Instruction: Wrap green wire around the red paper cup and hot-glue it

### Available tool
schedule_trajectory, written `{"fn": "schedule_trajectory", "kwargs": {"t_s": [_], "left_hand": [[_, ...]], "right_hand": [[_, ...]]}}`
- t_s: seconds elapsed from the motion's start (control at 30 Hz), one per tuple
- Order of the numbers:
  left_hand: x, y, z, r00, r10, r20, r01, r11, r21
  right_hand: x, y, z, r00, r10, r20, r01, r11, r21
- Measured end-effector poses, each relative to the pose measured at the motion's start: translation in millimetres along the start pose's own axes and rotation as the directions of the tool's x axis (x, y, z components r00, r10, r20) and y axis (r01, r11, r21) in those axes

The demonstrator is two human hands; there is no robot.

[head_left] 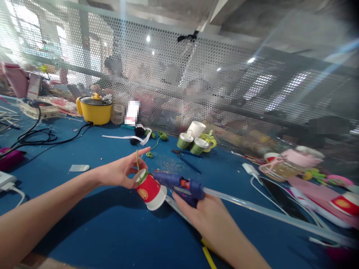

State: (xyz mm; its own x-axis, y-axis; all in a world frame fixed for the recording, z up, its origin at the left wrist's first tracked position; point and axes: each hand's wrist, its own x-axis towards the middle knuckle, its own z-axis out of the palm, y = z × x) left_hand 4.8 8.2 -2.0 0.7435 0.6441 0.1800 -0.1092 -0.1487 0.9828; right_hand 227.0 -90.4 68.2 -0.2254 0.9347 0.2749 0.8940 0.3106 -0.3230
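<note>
My left hand grips a red and white paper cup near its narrow, green-wrapped end, with the cup tilted above the table. Green yarn runs up from that end past my fingers and back toward a small clump of yarn. My right hand is wrapped round a dark blue glue gun, whose nozzle points left at the yarn-covered end of the cup. Whether the nozzle touches it, I cannot tell. A long clear glue stick sticks out of the gun's back toward the right.
Pliers lie behind the gun, near several yarn-wrapped cups. A yellow electric pot and black cable are at the left. A phone, white cables and a jar crowd the right. A perforated metal screen borders the back.
</note>
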Motion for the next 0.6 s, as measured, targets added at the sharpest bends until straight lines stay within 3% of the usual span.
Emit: {"fn": "schedule_trajectory", "kwargs": {"t_s": [0.2,0.37,0.47,0.53,0.6], "left_hand": [[-0.2,0.6,0.0,1.000,-0.019,0.003,0.019,1.000,-0.010],[-0.1,0.9,-1.5,1.000,-0.025,-0.019,0.025,0.999,-0.022],[-0.1,2.3,-2.4,0.998,-0.048,-0.036,0.047,0.998,-0.030],[-0.3,3.5,-3.3,0.997,-0.057,-0.045,0.056,0.998,-0.030],[-0.6,4.4,-4.8,0.997,-0.060,-0.056,0.058,0.998,-0.031]], "right_hand": [[1.4,1.1,1.3,1.000,-0.004,0.016,0.005,1.000,-0.022],[-0.7,1.3,5.0,0.999,0.044,0.003,-0.044,0.979,0.197],[-1.7,6.0,5.9,0.979,0.179,0.100,-0.202,0.928,0.313],[0.2,12.2,3.9,0.931,0.300,0.210,-0.361,0.848,0.388],[5.7,21.0,1.3,0.911,0.357,0.208,-0.413,0.791,0.451]]}}
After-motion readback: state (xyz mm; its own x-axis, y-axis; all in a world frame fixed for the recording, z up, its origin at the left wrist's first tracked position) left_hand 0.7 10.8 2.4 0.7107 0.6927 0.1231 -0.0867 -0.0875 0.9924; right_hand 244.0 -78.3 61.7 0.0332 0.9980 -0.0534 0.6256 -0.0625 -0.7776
